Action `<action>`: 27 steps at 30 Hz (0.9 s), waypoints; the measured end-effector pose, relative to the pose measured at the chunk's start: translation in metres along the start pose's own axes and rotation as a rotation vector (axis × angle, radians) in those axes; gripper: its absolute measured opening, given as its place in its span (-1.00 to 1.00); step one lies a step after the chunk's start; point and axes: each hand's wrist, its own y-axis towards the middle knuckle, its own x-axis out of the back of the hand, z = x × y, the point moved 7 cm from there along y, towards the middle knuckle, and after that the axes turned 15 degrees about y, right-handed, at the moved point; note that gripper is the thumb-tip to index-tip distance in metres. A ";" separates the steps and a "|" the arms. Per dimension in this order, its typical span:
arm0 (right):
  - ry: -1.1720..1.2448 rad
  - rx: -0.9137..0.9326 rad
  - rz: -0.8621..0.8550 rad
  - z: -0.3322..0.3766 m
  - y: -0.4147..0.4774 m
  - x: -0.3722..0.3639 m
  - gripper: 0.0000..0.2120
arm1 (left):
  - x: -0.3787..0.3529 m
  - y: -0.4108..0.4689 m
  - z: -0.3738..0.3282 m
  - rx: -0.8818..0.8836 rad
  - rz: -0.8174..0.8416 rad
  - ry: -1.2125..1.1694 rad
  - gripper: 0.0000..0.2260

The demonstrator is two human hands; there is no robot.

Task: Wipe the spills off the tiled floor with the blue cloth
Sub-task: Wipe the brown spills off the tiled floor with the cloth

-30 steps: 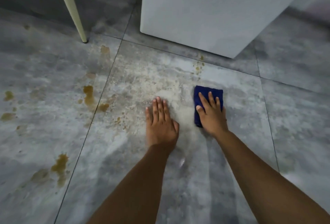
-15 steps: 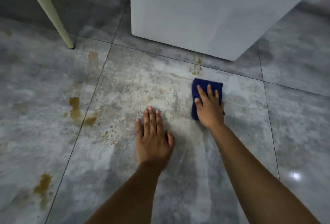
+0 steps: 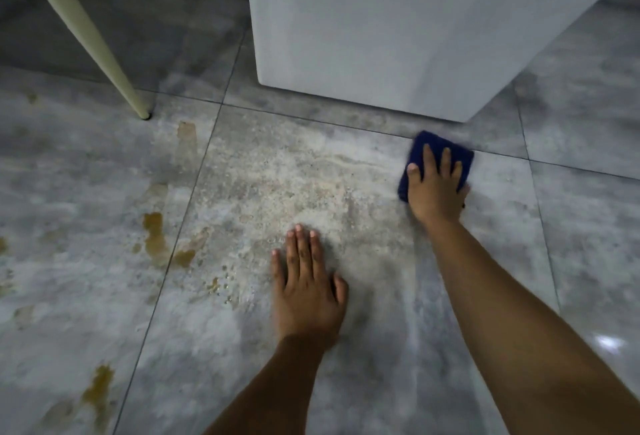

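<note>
My right hand [image 3: 435, 188] presses flat, fingers spread, on the folded blue cloth [image 3: 421, 147], which lies on the grey tiled floor [image 3: 381, 348] just in front of the white cabinet's base. My left hand [image 3: 306, 285] rests palm down on the floor, fingers straight, to the left of and nearer than the cloth. Brown spills [image 3: 156, 238] stain the tile seam at the left, and another brown patch [image 3: 98, 388] lies at the lower left. A pale gritty smear [image 3: 294, 185] covers the tile between the hands and the seam.
A white cabinet [image 3: 398, 25] stands right behind the cloth. A cream furniture leg [image 3: 104, 53] slants down to the floor at the upper left. A faint brown mark [image 3: 187, 131] lies near that leg's foot.
My right hand has pushed the cloth farther away, up to the cabinet's base, over the small brown specks there. My left hand has stayed flat on the floor.
</note>
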 end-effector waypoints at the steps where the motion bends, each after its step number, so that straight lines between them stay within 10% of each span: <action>1: 0.008 -0.014 -0.021 -0.013 -0.025 -0.001 -0.48 | 0.000 0.000 0.000 0.002 0.003 -0.003 -0.37; 8: -0.133 0.253 0.062 -0.002 -0.104 -0.031 -0.48 | 0.001 0.001 -0.001 0.013 0.026 -0.006 -0.37; 15: -0.020 -0.103 -0.167 -0.076 -0.148 -0.008 -0.47 | -0.001 0.000 -0.002 0.002 0.033 -0.007 -0.35; 19: -0.070 -0.003 -0.073 -0.054 -0.204 -0.037 -0.48 | -0.003 -0.001 -0.002 -0.027 0.112 0.008 -0.37; 27: -0.025 -0.124 -0.057 -0.104 -0.217 -0.009 -0.47 | 0.017 -0.086 0.009 -0.461 0.016 0.048 -0.40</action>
